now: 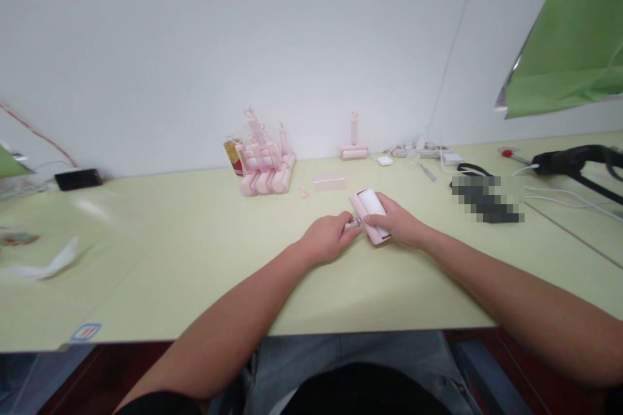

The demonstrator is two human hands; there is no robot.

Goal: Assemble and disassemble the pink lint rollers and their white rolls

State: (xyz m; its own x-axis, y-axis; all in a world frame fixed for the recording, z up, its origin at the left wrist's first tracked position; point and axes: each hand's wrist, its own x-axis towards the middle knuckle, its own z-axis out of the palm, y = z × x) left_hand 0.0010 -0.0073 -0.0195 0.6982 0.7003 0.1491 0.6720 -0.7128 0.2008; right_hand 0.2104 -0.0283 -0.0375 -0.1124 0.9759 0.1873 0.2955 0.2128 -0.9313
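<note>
A pink lint roller (378, 198) with a white roll lies tilted between my hands, a little above or against the table; the exact contact cannot be told. My right hand (403, 224) grips its head from the right, thumb across the white roll. Closed around the short metallic-looking handle (351, 224) at its left side is my left hand (327, 238), whose fingers partly hide that handle. Beyond the hands lie a clear pinkish rectangular cover (329, 182) and a small pink piece (304, 192).
Several pink lint rollers (275, 181) stand grouped by a bottle (233, 154). Another lint roller (354, 153) stands near the wall. Rightward are a white adapter (385, 161), a knife-like tool (429, 173), cables and black straps (559, 163). A black device (78, 179) and white tissue (53, 262) lie left.
</note>
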